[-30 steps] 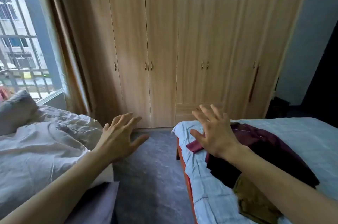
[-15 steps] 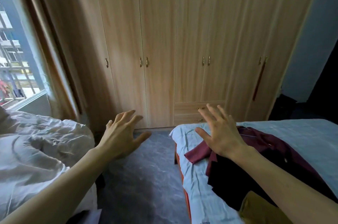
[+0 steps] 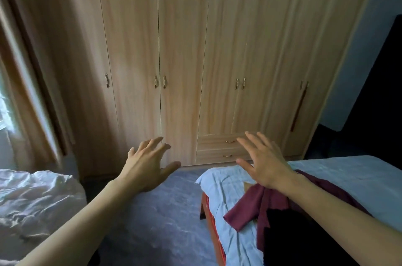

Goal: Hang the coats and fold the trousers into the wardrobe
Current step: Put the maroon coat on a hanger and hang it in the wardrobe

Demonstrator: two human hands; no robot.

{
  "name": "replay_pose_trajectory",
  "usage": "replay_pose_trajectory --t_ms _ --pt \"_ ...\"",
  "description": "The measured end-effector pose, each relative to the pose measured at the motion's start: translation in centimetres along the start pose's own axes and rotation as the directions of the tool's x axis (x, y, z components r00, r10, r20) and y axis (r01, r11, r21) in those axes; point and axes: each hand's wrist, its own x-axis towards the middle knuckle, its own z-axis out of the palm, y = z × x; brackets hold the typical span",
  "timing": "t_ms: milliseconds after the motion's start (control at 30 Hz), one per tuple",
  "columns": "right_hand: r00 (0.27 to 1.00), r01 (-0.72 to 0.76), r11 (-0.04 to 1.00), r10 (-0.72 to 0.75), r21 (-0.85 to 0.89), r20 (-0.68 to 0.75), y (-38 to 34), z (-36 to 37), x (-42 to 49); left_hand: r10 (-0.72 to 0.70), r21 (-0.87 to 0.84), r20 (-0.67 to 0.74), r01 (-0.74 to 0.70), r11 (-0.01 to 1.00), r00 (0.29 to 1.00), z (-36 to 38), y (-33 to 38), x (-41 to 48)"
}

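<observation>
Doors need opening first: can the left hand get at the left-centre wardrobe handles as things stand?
Likely yes: the left hand is open and empty, with nothing between it and the handles.

curtain: brown, hanging far left | duvet: white, crumpled, lower left | floor: grey, mid | bed sheet: pale blue, right, over red frame

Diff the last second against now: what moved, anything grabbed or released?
The person closed in on the wardrobe, which now fills more of the view; the window has almost slid out on the left. Nothing was grabbed or released. Both the left hand and right hand stay raised, open and empty. The doors are still closed, and the maroon garment still lies on the bed.
</observation>
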Motion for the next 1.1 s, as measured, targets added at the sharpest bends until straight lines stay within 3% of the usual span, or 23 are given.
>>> replay_pose_trajectory --t_ms 400,733,1100 --pt "0.996 -0.081 0.992 0.077 0.099 0.039 2.9 7.5 10.5 0.045 -0.015 0.122 -0.044 0.999 0.991 7.0 -2.9 12.0" --pt "0.979 -0.203 0.965 0.203 0.165 0.021 14.3 12.8 19.7 0.22 0.05 0.169 -0.232 0.972 0.961 12.9 3.8 28.3" --pt "0.895 -0.442 0.885 0.446 0.15 0.007 25.6 14.6 23.7 0.517 -0.12 0.173 -0.503 0.856 0.838 19.7 14.6 44.0"
